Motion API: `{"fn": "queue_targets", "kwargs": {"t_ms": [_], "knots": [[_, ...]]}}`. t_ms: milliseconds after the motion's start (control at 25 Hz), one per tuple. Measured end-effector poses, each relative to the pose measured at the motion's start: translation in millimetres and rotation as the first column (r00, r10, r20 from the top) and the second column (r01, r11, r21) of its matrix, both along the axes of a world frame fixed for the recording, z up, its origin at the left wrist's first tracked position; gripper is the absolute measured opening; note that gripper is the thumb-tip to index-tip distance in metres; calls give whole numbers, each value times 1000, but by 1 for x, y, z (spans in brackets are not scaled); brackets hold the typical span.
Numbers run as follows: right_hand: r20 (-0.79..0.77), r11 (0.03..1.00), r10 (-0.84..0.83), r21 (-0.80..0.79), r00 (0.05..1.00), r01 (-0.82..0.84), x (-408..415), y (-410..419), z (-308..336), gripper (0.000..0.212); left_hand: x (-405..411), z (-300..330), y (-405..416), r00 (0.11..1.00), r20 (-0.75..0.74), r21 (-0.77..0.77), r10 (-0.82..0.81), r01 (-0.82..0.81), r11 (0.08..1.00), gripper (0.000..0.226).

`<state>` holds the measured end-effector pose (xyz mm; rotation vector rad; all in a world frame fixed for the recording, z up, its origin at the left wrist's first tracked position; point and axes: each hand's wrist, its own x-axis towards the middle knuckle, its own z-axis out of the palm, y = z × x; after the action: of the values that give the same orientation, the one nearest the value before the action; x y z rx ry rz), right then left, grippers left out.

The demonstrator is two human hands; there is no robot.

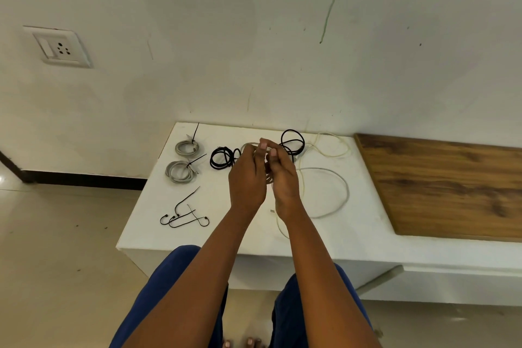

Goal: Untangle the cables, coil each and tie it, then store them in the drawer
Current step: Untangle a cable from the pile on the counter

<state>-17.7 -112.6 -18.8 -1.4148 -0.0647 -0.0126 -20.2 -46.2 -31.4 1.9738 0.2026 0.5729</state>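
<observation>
My left hand (247, 178) and my right hand (284, 178) are raised together over the white table (147, 220), both closed on a partly wound grey cable (336, 178) whose loose end loops across the table to the right. Two tied grey coils (186, 148) (180, 171) lie at the back left. A black coil (223, 157) sits just left of my hands, and a looser black cable (293, 141) lies behind them. A thin cream cable (330, 147) trails at the back right. Several black zip ties (183, 215) lie near the front left.
A wooden panel (452, 183) covers the surface to the right. A handle (381, 280) shows on the front below the table edge. A wall socket (60, 46) is at the upper left. My blue-clad knees are against the table front.
</observation>
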Motion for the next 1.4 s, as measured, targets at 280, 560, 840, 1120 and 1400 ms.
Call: {"fn": "queue_targets", "kwargs": {"t_ms": [280,560,840,1120,1400], "knots": [[-157,952,138,295,978,-87,-1,0,0,23,4,-11,13,999,-44,11,-14,15,1000,29],[-283,934,133,355,950,-25,-3,6,-2,25,1,-3,37,931,-204,-266,-304,246,932,39],[-282,980,122,184,952,-71,-7,7,0,26,0,-35,134,828,-525,269,198,-59,961,22],[-344,996,60,78,937,-35,-5,8,-4,31,-7,-52,153,655,-682,292,325,-164,942,41],[-357,996,29,88,934,3,-1,4,-7,30,-3,-57,153,619,-696,303,365,-208,930,40]]}}
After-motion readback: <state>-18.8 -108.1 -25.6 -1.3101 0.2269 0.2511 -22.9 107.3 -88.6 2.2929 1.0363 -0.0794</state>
